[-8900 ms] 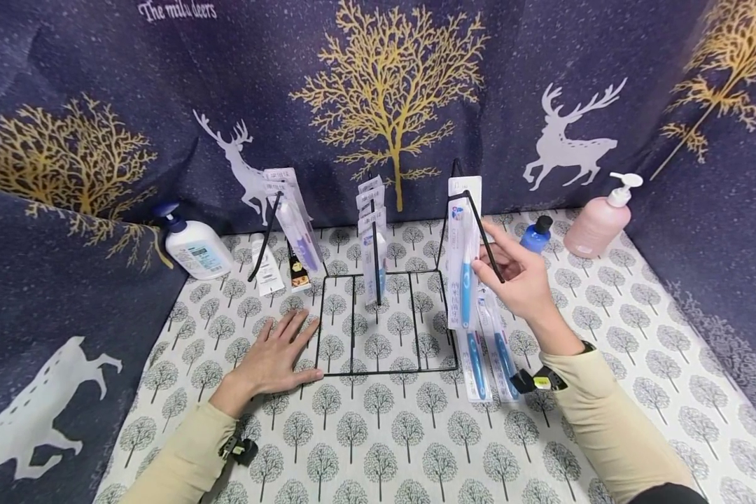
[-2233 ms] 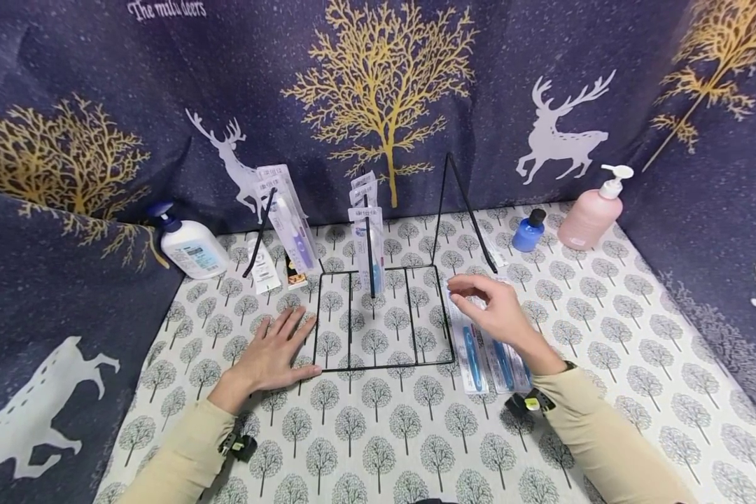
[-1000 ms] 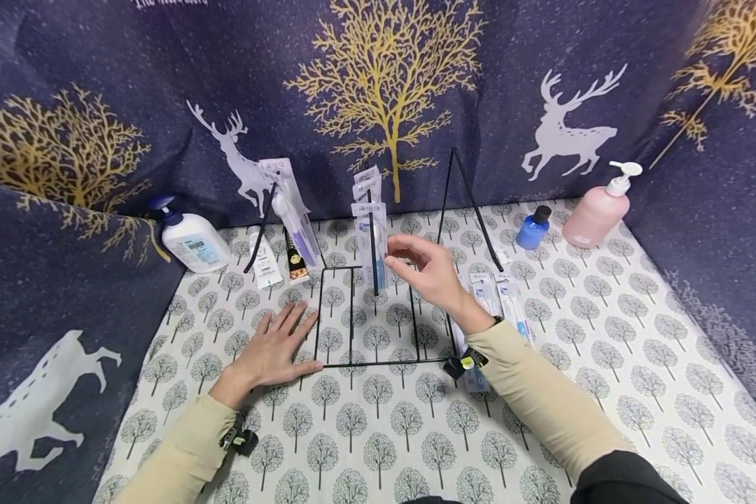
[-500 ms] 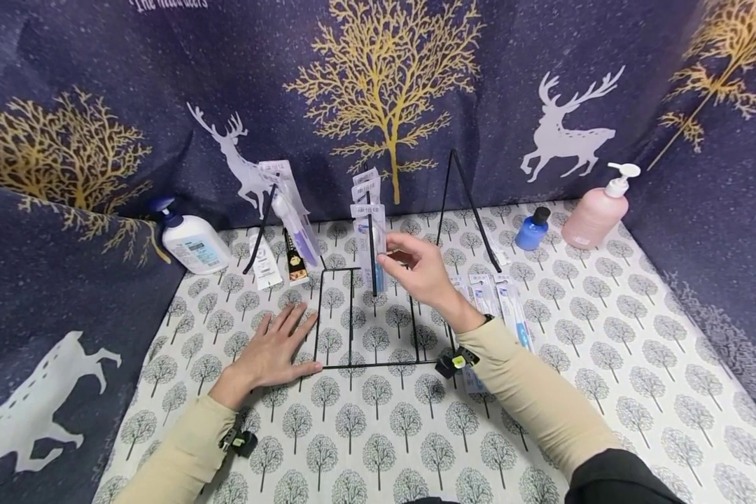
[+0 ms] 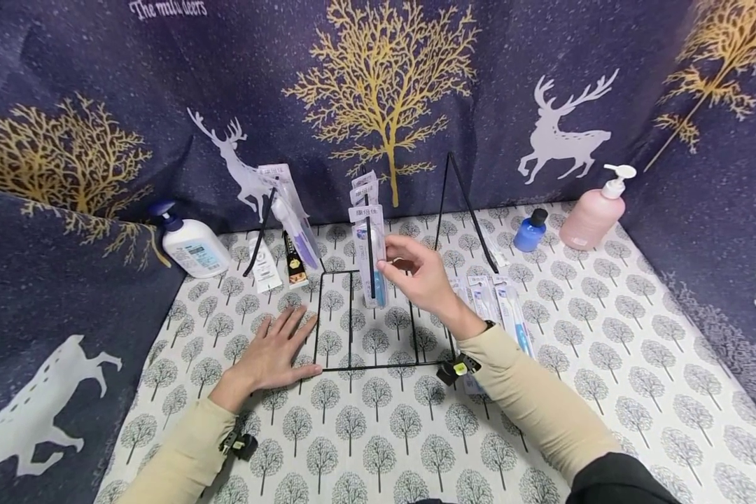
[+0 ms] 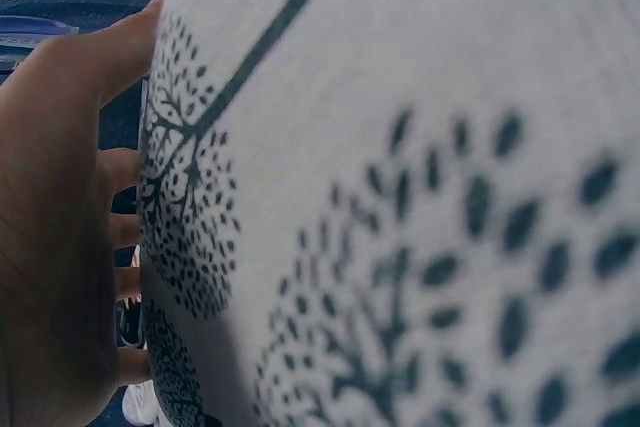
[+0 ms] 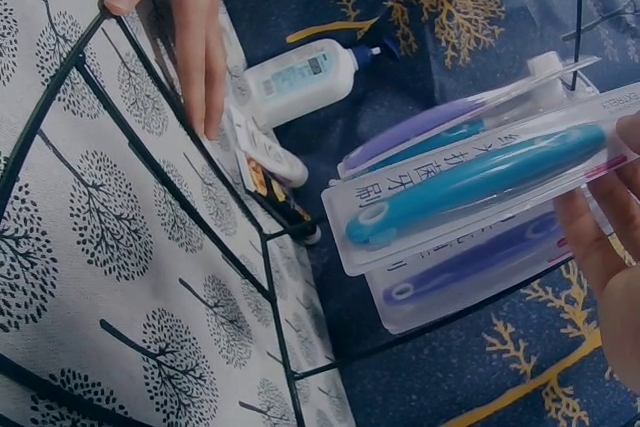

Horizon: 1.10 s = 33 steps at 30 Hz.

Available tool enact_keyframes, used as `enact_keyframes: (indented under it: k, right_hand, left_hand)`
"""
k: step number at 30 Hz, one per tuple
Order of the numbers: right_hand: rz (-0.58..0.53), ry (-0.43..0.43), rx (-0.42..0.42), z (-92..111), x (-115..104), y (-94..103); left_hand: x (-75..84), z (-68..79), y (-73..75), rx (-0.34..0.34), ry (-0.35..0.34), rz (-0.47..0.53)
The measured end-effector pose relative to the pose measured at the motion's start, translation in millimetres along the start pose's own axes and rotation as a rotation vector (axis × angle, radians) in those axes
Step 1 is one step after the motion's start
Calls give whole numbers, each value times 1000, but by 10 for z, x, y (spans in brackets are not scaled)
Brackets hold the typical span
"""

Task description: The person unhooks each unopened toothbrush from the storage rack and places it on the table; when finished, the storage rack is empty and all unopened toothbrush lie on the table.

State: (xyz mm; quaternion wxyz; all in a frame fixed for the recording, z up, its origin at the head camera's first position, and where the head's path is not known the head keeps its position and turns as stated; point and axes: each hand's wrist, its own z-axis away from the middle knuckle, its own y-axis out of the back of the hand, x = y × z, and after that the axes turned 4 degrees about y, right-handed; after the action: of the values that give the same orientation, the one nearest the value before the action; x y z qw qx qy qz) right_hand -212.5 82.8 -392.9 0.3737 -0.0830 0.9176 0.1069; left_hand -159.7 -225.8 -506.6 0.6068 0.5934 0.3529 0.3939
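My right hand [image 5: 418, 278] pinches the edge of the front packaged toothbrush [image 5: 379, 285] on the middle hook of a black wire rack [image 5: 384, 366]. In the right wrist view this toothbrush [image 7: 470, 187] has a blue handle inside clear packaging, and a purple-handled one [image 7: 470, 265] hangs behind it. Further packages share the middle hook at the back. My left hand [image 5: 274, 357] rests palm down on the patterned cloth, its thumb at the rack's front left corner; the left wrist view shows that hand [image 6: 50, 227] from the side.
Several packaged toothbrushes [image 5: 513, 318] lie right of the rack, beneath its bare right hook [image 5: 472, 213]. Purple-handled packages [image 5: 297, 227] hang on the left hook. Behind stand a white pump bottle [image 5: 195, 248], two tubes [image 5: 264, 266], a blue bottle [image 5: 530, 232] and a pink pump bottle [image 5: 592, 218].
The right hook's toothbrush package has come off onto the cloth. My right hand has moved left to the middle hook and taken the front package, whose lower end now swings forward. Left hand unmoved.
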Motion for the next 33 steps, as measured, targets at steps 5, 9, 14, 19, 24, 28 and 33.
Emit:
enact_keyframes:
  k: [5,9,14,19,24,28,33]
  right_hand:
    - [-39,40,13,60,96,17]
    - [-40,99,15,86,92,21]
    - [-69,146,-1,103,18,23]
    - [-53,161,-30,125,-36,30]
    - [-43,177,-51,154,-94,35]
    - [-42,171,-63,177,-148,42]
    - [-38,148,-75,206,-209,57]
  left_hand:
    - [0,9,-5,2,7,3]
    - [-6,11,-20,6,4,-6]
    - [-10,8,-30,11,0,-10]
    - [-13,4,-23,14,-5,-6]
    - [-20,6,-30,3,3,-15]
    - [-19,1,-35,12,4,-17]
    - [-13,6,-30,17,0,-14]
